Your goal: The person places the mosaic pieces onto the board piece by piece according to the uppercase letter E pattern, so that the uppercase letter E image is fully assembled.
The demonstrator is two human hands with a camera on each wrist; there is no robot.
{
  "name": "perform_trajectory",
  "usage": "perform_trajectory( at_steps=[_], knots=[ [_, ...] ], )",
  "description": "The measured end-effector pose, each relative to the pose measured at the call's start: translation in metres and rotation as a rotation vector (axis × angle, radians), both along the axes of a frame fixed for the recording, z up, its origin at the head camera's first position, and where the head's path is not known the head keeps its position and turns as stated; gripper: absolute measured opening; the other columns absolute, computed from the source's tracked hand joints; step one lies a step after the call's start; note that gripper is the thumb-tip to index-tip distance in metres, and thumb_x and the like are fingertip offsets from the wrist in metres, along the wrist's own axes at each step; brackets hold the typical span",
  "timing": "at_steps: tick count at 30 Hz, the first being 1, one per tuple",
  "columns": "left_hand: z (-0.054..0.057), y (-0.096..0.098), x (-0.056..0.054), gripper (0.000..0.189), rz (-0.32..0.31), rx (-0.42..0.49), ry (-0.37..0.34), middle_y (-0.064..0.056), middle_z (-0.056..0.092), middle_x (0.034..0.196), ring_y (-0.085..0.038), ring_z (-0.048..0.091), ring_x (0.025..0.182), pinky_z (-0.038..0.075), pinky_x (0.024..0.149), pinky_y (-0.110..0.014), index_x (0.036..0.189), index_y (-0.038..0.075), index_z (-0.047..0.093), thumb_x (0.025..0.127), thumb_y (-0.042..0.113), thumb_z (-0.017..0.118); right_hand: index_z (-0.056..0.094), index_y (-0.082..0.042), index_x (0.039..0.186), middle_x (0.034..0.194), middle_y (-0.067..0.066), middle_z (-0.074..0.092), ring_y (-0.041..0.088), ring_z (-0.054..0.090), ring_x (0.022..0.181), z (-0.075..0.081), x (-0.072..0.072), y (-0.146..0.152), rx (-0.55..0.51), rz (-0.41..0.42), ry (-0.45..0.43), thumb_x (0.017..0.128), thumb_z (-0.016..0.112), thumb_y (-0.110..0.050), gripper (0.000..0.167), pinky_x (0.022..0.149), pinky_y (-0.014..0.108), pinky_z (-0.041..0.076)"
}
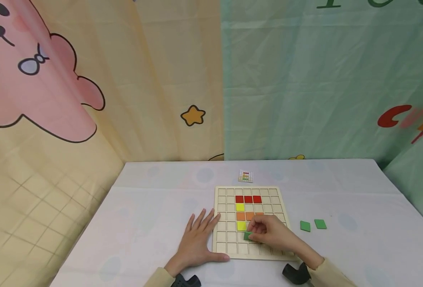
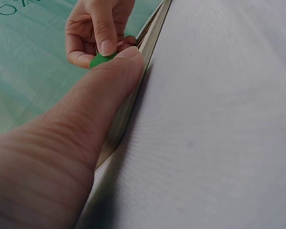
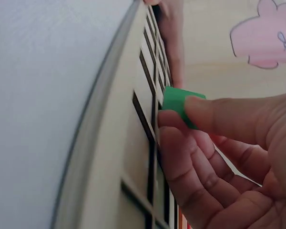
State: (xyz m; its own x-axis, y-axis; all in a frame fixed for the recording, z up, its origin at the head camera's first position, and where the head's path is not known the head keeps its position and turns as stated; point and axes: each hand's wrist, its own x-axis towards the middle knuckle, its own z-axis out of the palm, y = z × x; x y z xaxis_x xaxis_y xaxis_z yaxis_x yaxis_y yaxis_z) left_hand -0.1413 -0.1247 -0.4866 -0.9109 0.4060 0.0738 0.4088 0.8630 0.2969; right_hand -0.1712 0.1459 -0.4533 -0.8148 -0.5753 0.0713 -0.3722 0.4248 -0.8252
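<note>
A pale wooden grid board (image 1: 223, 248) lies on the table. It bears a row of red tiles (image 1: 248, 199), a yellow tile (image 1: 240, 207), a row of orange tiles (image 1: 241, 216) and a lower yellow tile (image 1: 241, 226). My right hand (image 1: 274, 232) pinches a green tile (image 3: 176, 102) between thumb and fingers over the lower part of the grid; the tile looks tilted in the right wrist view. With fingers spread, my left hand (image 1: 197, 243) rests at the board's left side, its thumb by the near edge. The right hand hides some cells.
Two loose green tiles (image 1: 305, 226) lie on the white table (image 1: 143, 223) to the right of the board. Beyond its far edge is a small pattern card (image 1: 245, 176) with coloured squares. Printed curtains (image 1: 294, 87) hang behind the table.
</note>
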Motion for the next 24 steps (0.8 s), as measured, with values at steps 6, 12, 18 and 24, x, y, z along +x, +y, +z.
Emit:
perform_trajectory(
  at_steps=[6,12,18,24],
  knots=[
    [0.000,0.000,0.001,0.115,-0.007,0.000,0.012,0.000,0.016,0.157,-0.026,0.004,0.143,0.000,0.113,-0.050,0.152,0.019,0.025,0.063,0.089,0.048,0.065,-0.015,0.084,0.072,-0.010,0.056,0.006,0.052,0.065,-0.001,0.002,-0.019,0.036,-0.041,0.083,0.082,0.075,-0.011,0.011,0.057,0.023,0.048],
    [0.001,-0.001,0.001,0.115,-0.002,0.000,-0.003,0.000,0.015,0.157,-0.025,0.003,0.143,-0.002,0.113,-0.049,0.152,0.020,0.024,0.063,0.089,0.049,0.065,-0.018,0.081,0.070,-0.013,0.052,0.005,0.049,0.063,0.002,0.007,-0.026,0.129,-0.097,0.152,0.080,0.076,-0.010,0.014,0.055,0.022,0.045],
    [-0.001,0.000,0.001,0.115,-0.001,-0.001,0.009,0.000,0.017,0.157,-0.025,0.004,0.143,0.000,0.113,-0.051,0.152,0.021,0.025,0.062,0.090,0.047,0.067,-0.019,0.081,0.072,-0.014,0.049,0.005,0.045,0.063,0.004,0.010,-0.027,0.214,-0.121,0.180,0.079,0.078,-0.014,0.012,0.053,0.022,0.041],
    [-0.001,0.001,0.000,0.115,0.000,-0.004,0.011,0.000,0.017,0.157,-0.025,0.004,0.143,-0.001,0.113,-0.050,0.152,0.021,0.025,0.063,0.090,0.047,0.069,-0.020,0.077,0.070,-0.015,0.047,0.004,0.043,0.062,0.005,0.012,-0.027,0.249,-0.133,0.213,0.079,0.078,-0.015,0.011,0.051,0.021,0.040]
  ],
)
